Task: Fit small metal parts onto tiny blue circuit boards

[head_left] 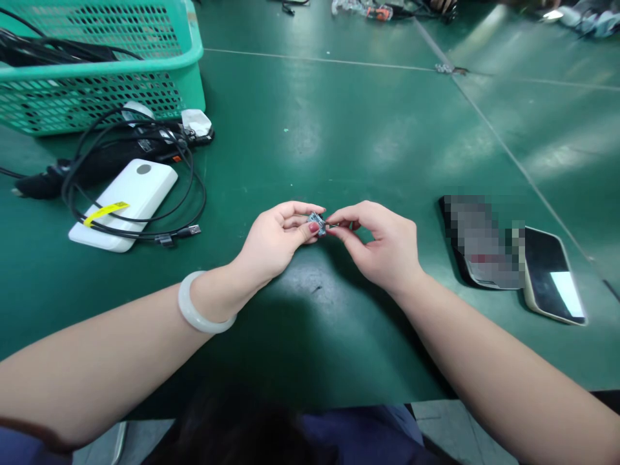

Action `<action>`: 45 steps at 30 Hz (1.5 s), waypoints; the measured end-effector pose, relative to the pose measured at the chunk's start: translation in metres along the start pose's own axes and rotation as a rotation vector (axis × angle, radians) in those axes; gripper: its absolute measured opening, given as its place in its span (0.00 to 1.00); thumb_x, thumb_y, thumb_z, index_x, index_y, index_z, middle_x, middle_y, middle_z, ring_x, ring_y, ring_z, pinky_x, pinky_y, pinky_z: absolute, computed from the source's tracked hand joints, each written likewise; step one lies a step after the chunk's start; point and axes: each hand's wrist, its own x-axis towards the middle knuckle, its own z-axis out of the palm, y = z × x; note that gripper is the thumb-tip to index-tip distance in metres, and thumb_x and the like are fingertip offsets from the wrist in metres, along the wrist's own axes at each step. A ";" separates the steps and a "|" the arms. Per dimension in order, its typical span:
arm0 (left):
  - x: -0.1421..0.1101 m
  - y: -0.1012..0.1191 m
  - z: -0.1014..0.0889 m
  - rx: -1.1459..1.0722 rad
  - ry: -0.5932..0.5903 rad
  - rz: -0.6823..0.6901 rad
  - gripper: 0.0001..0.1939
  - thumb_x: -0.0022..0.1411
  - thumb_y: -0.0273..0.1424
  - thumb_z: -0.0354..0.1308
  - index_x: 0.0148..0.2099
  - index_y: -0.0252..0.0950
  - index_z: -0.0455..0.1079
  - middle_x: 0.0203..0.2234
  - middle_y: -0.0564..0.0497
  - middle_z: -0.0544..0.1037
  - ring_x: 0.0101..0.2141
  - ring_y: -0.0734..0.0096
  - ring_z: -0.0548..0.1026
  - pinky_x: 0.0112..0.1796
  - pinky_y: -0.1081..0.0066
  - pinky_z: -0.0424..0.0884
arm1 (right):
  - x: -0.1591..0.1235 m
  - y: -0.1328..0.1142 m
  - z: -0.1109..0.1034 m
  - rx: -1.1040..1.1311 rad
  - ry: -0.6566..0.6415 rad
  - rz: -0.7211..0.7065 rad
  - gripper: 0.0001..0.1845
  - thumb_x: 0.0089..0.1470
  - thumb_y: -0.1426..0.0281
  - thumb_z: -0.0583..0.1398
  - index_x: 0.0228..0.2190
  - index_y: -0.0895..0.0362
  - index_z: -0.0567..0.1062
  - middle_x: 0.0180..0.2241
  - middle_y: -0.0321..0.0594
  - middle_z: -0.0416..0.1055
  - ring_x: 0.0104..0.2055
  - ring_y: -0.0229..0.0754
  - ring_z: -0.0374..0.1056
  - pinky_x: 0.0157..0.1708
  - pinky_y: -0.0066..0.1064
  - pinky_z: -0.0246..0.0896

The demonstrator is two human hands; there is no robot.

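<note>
Between thumb and fingers, my left hand [276,239] pinches a small grey-blue part [316,221] with dark and light details; its exact kind is too small to make out. My right hand [380,242] is closed in a pinch at the right side of that part. A thin, metallic-looking piece [332,225] shows at its fingertips, touching or very near the grey-blue part. Both hands are above the green tabletop [310,361], close to its front edge. A pale bangle [191,307] circles my left wrist.
At the left lie a white power bank [128,206], a coiled black USB cable [201,187] and a black tool-like object [104,158]. Behind stands a green basket [194,61] holding black cables. Two phones, one dark and blurred [479,245], one pale-cased [552,278], lie at right.
</note>
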 end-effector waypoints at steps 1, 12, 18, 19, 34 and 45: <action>0.000 0.000 0.000 0.018 -0.004 0.006 0.15 0.50 0.33 0.68 0.40 0.33 0.75 0.27 0.51 0.80 0.29 0.76 0.76 0.37 0.72 0.73 | 0.000 0.000 -0.001 -0.026 -0.003 -0.004 0.05 0.54 0.74 0.61 0.32 0.52 0.77 0.30 0.32 0.78 0.32 0.37 0.72 0.33 0.29 0.66; -0.001 0.002 0.002 0.041 -0.015 -0.010 0.13 0.50 0.30 0.68 0.39 0.32 0.74 0.27 0.51 0.80 0.29 0.75 0.77 0.37 0.71 0.74 | -0.001 -0.007 -0.001 -0.156 0.039 -0.051 0.12 0.56 0.77 0.58 0.36 0.50 0.79 0.30 0.32 0.80 0.33 0.38 0.74 0.33 0.31 0.68; 0.000 0.003 0.002 -0.071 -0.011 -0.063 0.11 0.53 0.29 0.67 0.38 0.32 0.73 0.27 0.50 0.81 0.29 0.75 0.78 0.36 0.73 0.74 | -0.002 -0.009 -0.001 -0.082 0.053 0.055 0.13 0.57 0.75 0.58 0.41 0.51 0.79 0.33 0.32 0.81 0.36 0.38 0.75 0.39 0.32 0.70; 0.001 0.003 0.001 -0.112 0.003 -0.074 0.10 0.54 0.29 0.66 0.39 0.32 0.73 0.28 0.50 0.81 0.30 0.75 0.79 0.36 0.73 0.75 | -0.002 -0.009 0.000 -0.069 0.056 0.087 0.14 0.57 0.74 0.58 0.43 0.51 0.79 0.34 0.33 0.81 0.36 0.38 0.75 0.41 0.33 0.70; 0.005 0.002 0.000 -0.258 0.163 -0.054 0.09 0.59 0.26 0.60 0.44 0.34 0.71 0.30 0.52 0.79 0.32 0.78 0.78 0.41 0.74 0.74 | 0.007 0.014 0.030 -0.223 -0.237 0.085 0.06 0.54 0.72 0.62 0.27 0.56 0.78 0.32 0.41 0.75 0.35 0.44 0.63 0.39 0.38 0.63; 0.001 0.000 0.004 -0.163 0.074 -0.050 0.15 0.48 0.25 0.69 0.38 0.33 0.70 0.29 0.51 0.80 0.33 0.75 0.78 0.42 0.70 0.72 | 0.008 -0.009 0.006 -0.023 0.138 0.167 0.06 0.54 0.72 0.60 0.27 0.53 0.76 0.30 0.37 0.73 0.32 0.39 0.67 0.31 0.33 0.63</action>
